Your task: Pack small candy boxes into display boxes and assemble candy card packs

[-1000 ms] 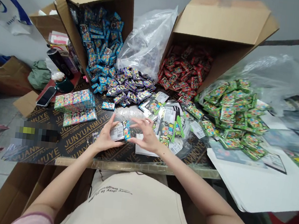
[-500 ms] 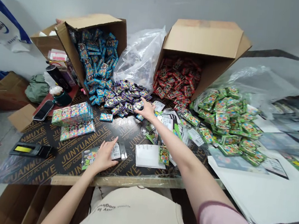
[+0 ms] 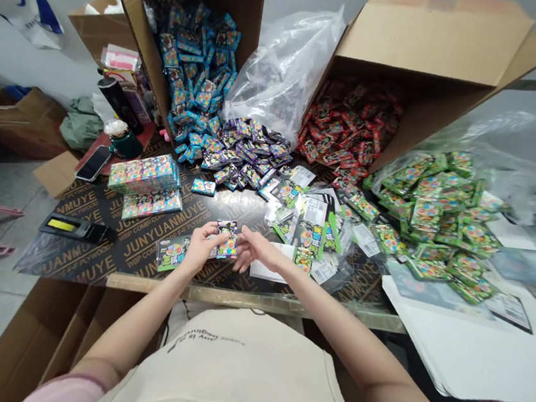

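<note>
My left hand (image 3: pixel 200 248) pinches a small purple packet (image 3: pixel 227 238) with a colourful printed front, just above the table. Close by on the packet's right is my right hand (image 3: pixel 258 250), its fingers apart and nothing seen in them. A flat green-and-black printed bag (image 3: pixel 172 254) lies beneath and left of my left hand. Partly covered by my right hand and forearm, a white card (image 3: pixel 267 269) rests on the table beside a small green packet (image 3: pixel 304 259). Farther back is a heap of purple packets (image 3: pixel 249 154).
Tilted cartons hold blue packets (image 3: pixel 199 77) and red packets (image 3: pixel 349 126). Green packets (image 3: pixel 435 214) are heaped at right, near loose printed bags (image 3: pixel 305 215). Stacked wrapped packets (image 3: pixel 145 177), a phone (image 3: pixel 94 163) and a black tool with a yellow strip (image 3: pixel 74 228) stand left.
My right hand has come back from the purple heap to beside my left hand. A purple packet is now in my left hand, which has risen off the flat bag. The view has shifted.
</note>
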### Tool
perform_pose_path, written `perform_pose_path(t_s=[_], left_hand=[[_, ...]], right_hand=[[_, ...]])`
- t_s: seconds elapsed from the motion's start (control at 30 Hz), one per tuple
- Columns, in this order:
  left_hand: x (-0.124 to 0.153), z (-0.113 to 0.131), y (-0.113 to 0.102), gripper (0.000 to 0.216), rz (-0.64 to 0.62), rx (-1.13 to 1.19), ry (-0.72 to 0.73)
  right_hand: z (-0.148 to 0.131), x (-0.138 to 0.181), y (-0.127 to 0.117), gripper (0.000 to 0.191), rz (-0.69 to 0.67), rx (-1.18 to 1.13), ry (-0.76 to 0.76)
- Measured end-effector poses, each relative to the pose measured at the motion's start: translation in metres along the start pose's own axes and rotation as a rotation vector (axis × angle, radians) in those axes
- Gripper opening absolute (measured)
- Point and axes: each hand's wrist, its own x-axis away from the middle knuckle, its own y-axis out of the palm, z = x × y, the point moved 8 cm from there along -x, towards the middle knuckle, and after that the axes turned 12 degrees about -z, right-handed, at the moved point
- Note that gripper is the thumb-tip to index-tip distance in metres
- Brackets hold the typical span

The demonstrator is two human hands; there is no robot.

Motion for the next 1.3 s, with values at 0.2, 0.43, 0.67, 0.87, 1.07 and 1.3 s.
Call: perform_pose_path(t_s=[0.2,0.43,0.67,0.87,1.07,1.3], left_hand=[[0.004,-0.019,0.012,0.034,-0.049,0.273,-0.149],[0.014,-0.004,-0.01,0.079,-0.139,-0.643,0.1],[0.021,-0.026,-0.017,0.105,-0.231,-1.073,0.126],[0.029,0.006,-0.004,0.113,-0.274,-0.991,0.275],[0.035,0.011,0.011,0.121,-0.418,-0.941,0.327],[0.031,0.006,0.015,0.129,-0.369,-0.791,0.223]], right_hand=[[-0.052,0.034,0.003,0.104,0.356,0.885,-0.353],[-0.051,0.044,-0.001,0.076,0.521,1.021,-0.466],[-0.051,0.052,-0.02,0.072,0.624,1.153,-0.415],[-0.049,0.042,0.01,0.068,0.256,1.178,-0.346],[-0.055,0.047,0.018,0.076,0.127,1.07,-0.404],[-0.057,0.052,0.008,0.081,0.139,0.98,-0.383]])
